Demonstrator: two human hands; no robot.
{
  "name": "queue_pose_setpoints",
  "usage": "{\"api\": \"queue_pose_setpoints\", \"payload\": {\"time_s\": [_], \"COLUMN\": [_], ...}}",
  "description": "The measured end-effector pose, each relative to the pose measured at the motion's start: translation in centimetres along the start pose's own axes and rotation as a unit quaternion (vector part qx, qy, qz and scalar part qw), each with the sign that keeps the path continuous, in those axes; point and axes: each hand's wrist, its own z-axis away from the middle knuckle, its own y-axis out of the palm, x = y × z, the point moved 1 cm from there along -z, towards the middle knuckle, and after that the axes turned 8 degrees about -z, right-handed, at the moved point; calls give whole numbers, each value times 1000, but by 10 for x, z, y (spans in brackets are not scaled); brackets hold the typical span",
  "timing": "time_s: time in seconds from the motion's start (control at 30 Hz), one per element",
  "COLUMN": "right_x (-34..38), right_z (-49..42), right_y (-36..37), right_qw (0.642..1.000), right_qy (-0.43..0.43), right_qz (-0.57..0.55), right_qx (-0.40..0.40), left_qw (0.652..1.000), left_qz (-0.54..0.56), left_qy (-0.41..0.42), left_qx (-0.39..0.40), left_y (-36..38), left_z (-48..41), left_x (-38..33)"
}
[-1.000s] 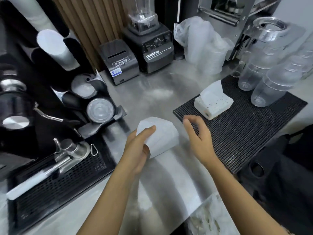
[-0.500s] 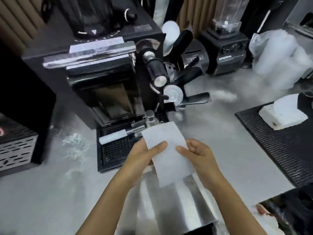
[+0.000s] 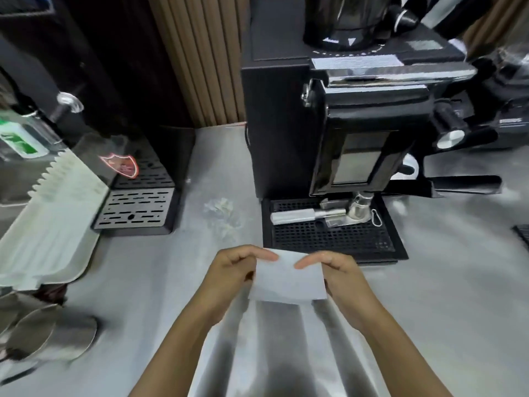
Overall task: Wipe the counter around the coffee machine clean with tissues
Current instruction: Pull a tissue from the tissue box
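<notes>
Tissue (image 3: 287,282) pinched by left hand (image 3: 232,270), right hand (image 3: 340,275); drip tray (image 3: 329,239) holds brush (image 3: 294,216).

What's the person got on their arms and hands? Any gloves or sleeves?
No gloves and no sleeves in view. The left hand and right hand are bare. The left forearm and right forearm are bare too, right down to the picture's bottom edge. I see no ring, watch or bracelet, though the picture is a little blurry.

Counter (image 3: 160,282) seemingly open beside coffee machine (image 3: 286,124).
</notes>
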Motion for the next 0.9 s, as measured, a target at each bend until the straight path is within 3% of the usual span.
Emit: {"api": "queue_pose_setpoints", "payload": {"time_s": [0.27, 0.47, 0.53, 0.7, 0.9], "right_x": [-6, -14, -18, -22, -25], "right_z": [-20, -31, -34, -39, -42], "right_y": [54, 76, 80, 85, 83], "right_qw": [997, 995, 996, 998, 996], "right_qy": [40, 57, 44, 28, 14], "right_qz": [-48, -69, -57, -47, 84], "right_qx": [51, 36, 46, 38, 19], "left_qw": [995, 978, 977, 986, 983], "left_qz": [80, 168, 178, 165, 168], "left_qy": [-11, -1, -12, -33, -54], "left_qx": [-62, -125, -120, -17, -48], "left_y": [-49, -62, -67, -79, -96], "left_z": [-1, -11, -14, -17, -29], "left_x": [14, 17, 20, 33, 43]}}
